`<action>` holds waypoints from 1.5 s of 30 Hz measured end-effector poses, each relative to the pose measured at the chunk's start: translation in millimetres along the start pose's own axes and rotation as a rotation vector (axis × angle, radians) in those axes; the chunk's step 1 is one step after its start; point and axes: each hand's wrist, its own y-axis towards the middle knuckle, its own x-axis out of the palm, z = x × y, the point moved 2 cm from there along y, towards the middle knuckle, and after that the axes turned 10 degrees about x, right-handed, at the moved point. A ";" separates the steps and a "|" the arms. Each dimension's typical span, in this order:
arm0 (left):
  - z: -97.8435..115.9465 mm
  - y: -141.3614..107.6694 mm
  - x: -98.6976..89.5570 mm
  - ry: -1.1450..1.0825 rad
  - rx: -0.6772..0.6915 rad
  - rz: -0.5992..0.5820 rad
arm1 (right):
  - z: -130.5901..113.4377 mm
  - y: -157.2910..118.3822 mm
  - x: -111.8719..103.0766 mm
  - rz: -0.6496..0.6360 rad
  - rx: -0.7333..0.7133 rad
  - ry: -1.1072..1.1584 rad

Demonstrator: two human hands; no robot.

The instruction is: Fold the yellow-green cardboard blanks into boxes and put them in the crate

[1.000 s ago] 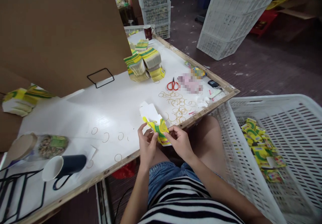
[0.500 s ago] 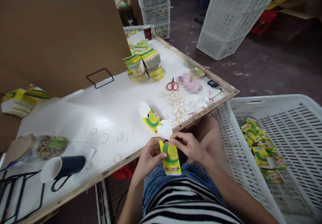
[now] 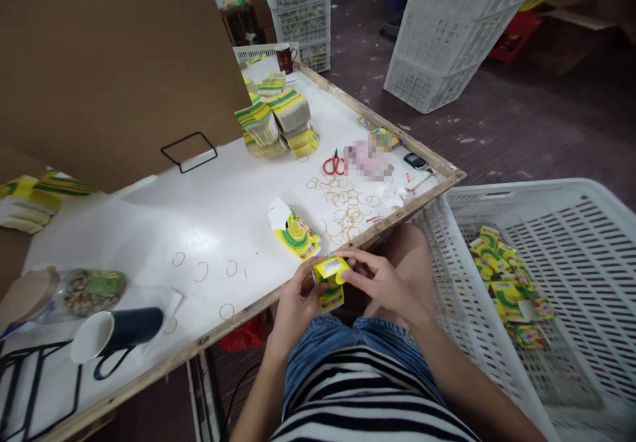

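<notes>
Between my hands, above my lap at the table edge, is a small yellow and green cardboard box with a barcode on its upturned panel. My left hand is closed on the box's left side. From the right, my right hand grips the upper panel, thumb on its right edge and fingers behind. A second yellow and green carton with white flaps lies on the table just beyond my hands. The far side of the held box is hidden by my fingers.
Loose rubber bands and red-handled scissors lie beyond. Bundled flat cartons are stacked further back. A white crate with folded boxes stands at my right. A dark mug lies at left.
The box's white top flap has folded over toward me, so a barcoded yellow panel now faces up. My right hand has moved along with it. The camera view has shifted slightly.
</notes>
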 end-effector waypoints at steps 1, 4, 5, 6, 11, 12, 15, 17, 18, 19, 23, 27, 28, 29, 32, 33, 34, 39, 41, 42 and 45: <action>0.1 -0.5 1.4 0.006 -0.003 -0.017 | 1.6 0.2 1.9 -0.035 0.053 -0.022; 1.2 -0.8 5.2 -0.032 -0.024 -0.077 | 3.9 1.7 7.5 -0.031 0.093 -0.107; 1.8 -0.6 5.9 -0.055 -0.029 -0.085 | 3.6 2.4 8.6 -0.010 0.086 -0.145; 2.5 -0.2 6.2 -0.080 -0.032 -0.086 | 2.9 3.1 9.3 0.008 0.077 -0.187; 4.8 1.5 7.1 -0.206 -0.043 -0.057 | -3.3 3.6 11.1 0.045 0.060 -0.321; 4.9 1.6 7.8 -0.220 -0.043 -0.048 | -4.2 3.5 12.0 0.047 0.068 -0.327; 5.2 1.5 10.4 -0.232 -0.052 -0.027 | -4.9 4.2 15.3 0.060 0.112 -0.332; 5.7 1.5 10.3 -0.232 -0.070 -0.010 | -3.4 5.3 15.5 0.085 0.129 -0.323; 6.1 1.7 9.2 -0.236 -0.077 0.003 | -2.4 5.9 14.6 0.092 0.119 -0.307; 6.8 1.9 7.5 -0.242 -0.081 0.015 | -1.2 6.3 13.1 0.090 0.094 -0.278; 9.3 4.0 2.1 -0.280 -0.081 0.027 | 3.9 5.2 7.0 0.039 -0.053 -0.070; 12.5 7.9 14.1 -0.319 -0.052 0.008 | 4.7 -1.2 7.9 0.031 -0.043 0.192; 13.9 9.5 18.4 -0.325 -0.036 0.005 | 3.4 -3.7 6.4 0.056 -0.033 0.238; 15.4 11.5 21.7 -0.324 -0.015 0.004 | 1.6 -6.5 1.9 0.127 -0.034 0.273; 17.3 19.7 17.3 -0.227 0.090 0.083 | -3.3 -18.2 -31.2 0.667 -0.181 0.429; 15.8 22.7 10.4 -0.149 0.129 0.137 | -3.0 -22.4 -44.4 0.871 -0.257 0.511; 12.8 25.6 1.2 -0.054 0.158 0.206 | -1.5 -25.1 -55.4 1.019 -0.319 0.590; -19.9 38.5 -47.2 0.136 0.009 0.563 | 10.8 -1.2 -45.6 0.852 -0.078 0.472; -31.6 43.3 -56.7 0.028 -0.057 0.619 | 10.2 21.7 -14.4 0.580 -0.001 0.142; -35.3 45.4 -59.2 -0.022 -0.074 0.620 | 8.6 34.1 2.2 0.462 -0.008 -0.032; -39.2 48.7 -62.7 -0.101 -0.095 0.586 | 6.3 69.0 40.8 0.245 0.046 -0.475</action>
